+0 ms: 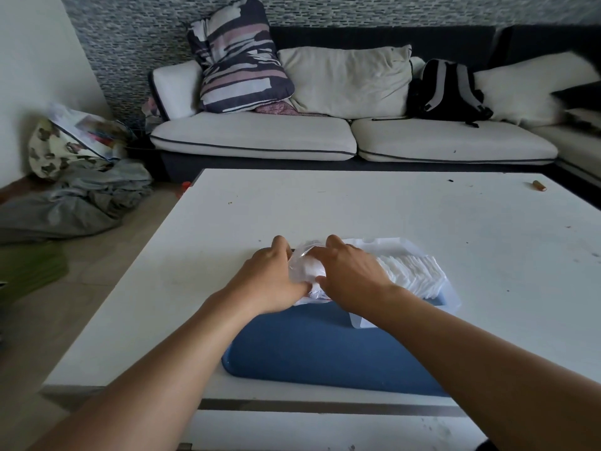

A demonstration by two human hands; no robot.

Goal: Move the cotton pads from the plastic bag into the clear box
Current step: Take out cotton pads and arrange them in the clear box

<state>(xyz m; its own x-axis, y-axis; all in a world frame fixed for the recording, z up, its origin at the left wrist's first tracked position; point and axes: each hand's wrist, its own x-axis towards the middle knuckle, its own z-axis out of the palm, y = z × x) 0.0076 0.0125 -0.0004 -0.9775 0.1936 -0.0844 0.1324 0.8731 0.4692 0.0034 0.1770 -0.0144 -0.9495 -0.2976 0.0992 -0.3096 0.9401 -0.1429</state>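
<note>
White cotton pads [413, 271] lie in a row in the clear box [450, 299], just behind the blue lid [325, 346] on the bench [357, 203]. Both your left hand [271, 281] and right hand [349, 276] curl their fingers around the plastic bag [307, 271] at the box's left end. You seem partway through emptying. Next, gently slide out the remaining pads.

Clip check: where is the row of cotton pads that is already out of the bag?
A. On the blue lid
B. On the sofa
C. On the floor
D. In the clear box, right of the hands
D: the cotton pads stand in a row inside the clear box, just right of the right hand.
</note>
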